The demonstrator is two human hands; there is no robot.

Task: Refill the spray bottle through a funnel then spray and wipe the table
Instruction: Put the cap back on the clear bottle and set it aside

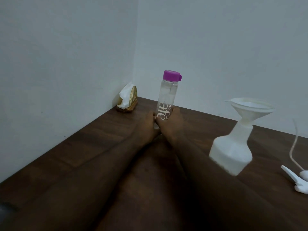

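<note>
The bottle [165, 104] is gripped by the left hand [148, 126] and right hand [170, 126]; right of it, a funnel [250, 109] is seated in the sprayer [231, 150].

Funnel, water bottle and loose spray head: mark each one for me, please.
funnel [250, 112], head view, on the cone's outer wall.
water bottle [166, 95], head view, on its clear upper body.
spray head [298, 179], head view, on its white trigger arm.

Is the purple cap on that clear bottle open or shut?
Shut: the purple cap sits flat on the neck of the upright clear bottle, with no gap showing.
</note>
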